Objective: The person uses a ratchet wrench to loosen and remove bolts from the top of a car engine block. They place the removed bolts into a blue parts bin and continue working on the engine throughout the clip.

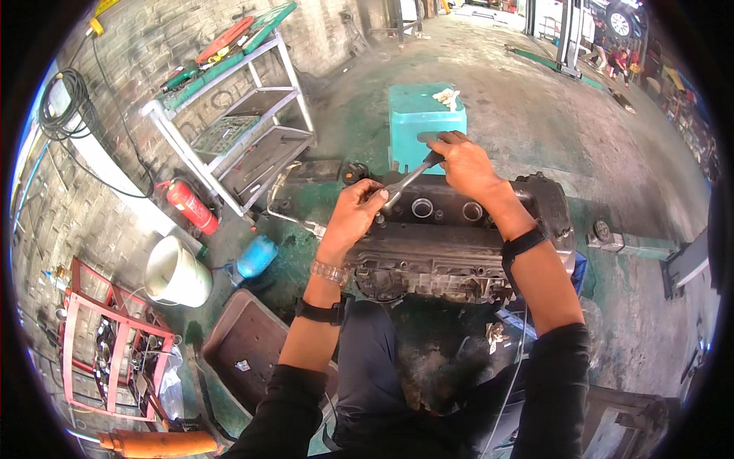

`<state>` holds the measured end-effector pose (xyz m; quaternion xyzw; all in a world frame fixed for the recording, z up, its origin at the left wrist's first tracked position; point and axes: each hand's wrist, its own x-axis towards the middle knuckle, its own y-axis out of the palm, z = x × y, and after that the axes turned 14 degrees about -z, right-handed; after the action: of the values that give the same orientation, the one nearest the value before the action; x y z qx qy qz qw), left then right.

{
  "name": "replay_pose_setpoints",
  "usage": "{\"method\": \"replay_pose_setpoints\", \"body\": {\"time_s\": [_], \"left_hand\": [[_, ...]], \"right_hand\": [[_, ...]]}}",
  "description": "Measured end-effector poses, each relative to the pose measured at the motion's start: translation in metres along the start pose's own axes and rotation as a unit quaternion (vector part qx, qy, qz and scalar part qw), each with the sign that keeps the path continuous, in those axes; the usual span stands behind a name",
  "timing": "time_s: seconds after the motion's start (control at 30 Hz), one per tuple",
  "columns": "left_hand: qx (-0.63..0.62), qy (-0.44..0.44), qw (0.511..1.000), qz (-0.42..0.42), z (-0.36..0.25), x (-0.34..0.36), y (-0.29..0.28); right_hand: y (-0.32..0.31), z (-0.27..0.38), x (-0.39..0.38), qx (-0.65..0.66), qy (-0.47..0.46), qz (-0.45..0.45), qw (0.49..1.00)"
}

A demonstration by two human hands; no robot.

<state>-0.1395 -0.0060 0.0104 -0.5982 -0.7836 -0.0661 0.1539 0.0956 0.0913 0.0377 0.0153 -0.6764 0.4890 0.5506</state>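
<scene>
Both my hands are raised over a dark, dirty engine (451,252) and share a ratchet wrench (411,181) held at a slant. My left hand (353,218) is closed round its lower end, thumb and fingers at the metal head. Up at the dark handle end, my right hand (468,166) is closed too. What the wrench's lower tip meets is hidden by the left fingers. In the engine's top cover are round openings (422,208), and a black cap (354,173) sits at its far left.
A turquoise stool (427,126) with a crumpled whitish cloth (446,98) stands behind the engine. To the left are a tool cart (260,99), fire extinguisher (191,206), white bucket (177,271), blue container (258,256), brown tray (229,336) and red rack (118,344). A lift arm (646,246) lies right.
</scene>
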Motion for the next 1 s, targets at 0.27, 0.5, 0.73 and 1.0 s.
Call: {"method": "replay_pose_setpoints", "body": {"time_s": [0.27, 0.5, 0.73, 1.0], "left_hand": [[-0.003, -0.032, 0.999, 0.009, -0.009, 0.0, -0.002], [-0.035, -0.056, 0.998, 0.024, -0.014, -0.002, -0.003], [-0.047, -0.059, 0.997, 0.022, -0.018, -0.004, -0.001], [-0.055, -0.023, 0.997, 0.049, -0.004, 0.0, -0.005]], "right_hand": [[-0.051, 0.014, -0.027, -0.029, 0.075, 0.018, 0.997], [-0.115, 0.084, -0.091, 0.056, 0.064, 0.036, 0.996], [-0.097, 0.127, -0.107, 0.147, 0.142, -0.003, 0.979], [-0.099, 0.094, -0.095, 0.176, 0.171, -0.039, 0.969]]}}
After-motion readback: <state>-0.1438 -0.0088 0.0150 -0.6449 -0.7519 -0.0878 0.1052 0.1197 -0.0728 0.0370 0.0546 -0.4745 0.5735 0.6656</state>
